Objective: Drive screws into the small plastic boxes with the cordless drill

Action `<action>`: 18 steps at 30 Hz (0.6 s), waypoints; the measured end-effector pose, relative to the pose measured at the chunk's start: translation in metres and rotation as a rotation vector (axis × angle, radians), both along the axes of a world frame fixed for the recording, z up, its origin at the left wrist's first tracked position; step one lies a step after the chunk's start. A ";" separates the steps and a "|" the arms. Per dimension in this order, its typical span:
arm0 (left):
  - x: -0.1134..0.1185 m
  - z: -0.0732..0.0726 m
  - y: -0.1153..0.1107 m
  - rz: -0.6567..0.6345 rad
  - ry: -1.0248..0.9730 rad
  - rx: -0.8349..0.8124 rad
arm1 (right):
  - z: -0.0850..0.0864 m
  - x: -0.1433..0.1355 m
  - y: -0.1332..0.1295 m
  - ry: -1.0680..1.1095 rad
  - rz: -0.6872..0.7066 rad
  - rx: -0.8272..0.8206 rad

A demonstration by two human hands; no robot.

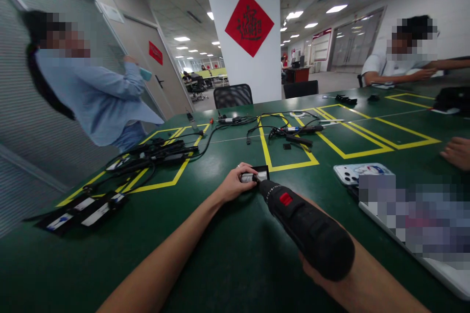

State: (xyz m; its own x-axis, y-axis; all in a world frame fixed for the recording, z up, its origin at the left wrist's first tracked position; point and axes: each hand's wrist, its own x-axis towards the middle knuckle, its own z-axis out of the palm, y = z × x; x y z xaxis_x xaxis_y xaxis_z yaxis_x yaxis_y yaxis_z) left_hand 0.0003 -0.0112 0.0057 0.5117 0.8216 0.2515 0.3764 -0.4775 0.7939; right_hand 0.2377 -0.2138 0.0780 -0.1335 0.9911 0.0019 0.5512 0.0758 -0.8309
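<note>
My left hand [235, 183] grips a small black case with a silvery inside [263, 175] on the green table [220, 249], its thumb and fingers closed round the case's left part. A black cordless drill [306, 222] with a red switch on top points away from me. Its tip meets or nearly meets the silvery part beside my left fingertips; exact contact is hard to see. My right hand [310, 270] is wrapped round the drill's handle from below, mostly hidden by the drill's body.
Black cables and devices [157, 151] lie at the left, near flat black pieces [82, 210]. More cables and a pen-like tool [297, 130] are inside yellow tape outlines. A phone [363, 173] and a white-edged device [422, 259] lie right. One person stands left; another sits right.
</note>
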 end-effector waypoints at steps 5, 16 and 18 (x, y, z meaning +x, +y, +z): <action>0.000 0.003 0.000 -0.021 -0.009 -0.019 | 0.023 -0.010 0.002 0.095 0.041 0.068; 0.001 0.007 -0.001 -0.017 0.020 0.003 | 0.021 -0.008 0.003 0.097 0.038 0.094; 0.001 0.006 0.000 -0.012 0.028 0.019 | 0.021 -0.006 0.003 0.081 0.052 0.086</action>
State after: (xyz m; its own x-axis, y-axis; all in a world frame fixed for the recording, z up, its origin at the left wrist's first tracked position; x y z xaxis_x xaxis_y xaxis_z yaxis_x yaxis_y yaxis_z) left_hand 0.0013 -0.0114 0.0121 0.5283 0.8108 0.2522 0.3929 -0.4967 0.7739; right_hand 0.2319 -0.2103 0.0991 -0.1803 0.9786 0.0993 0.4761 0.1751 -0.8618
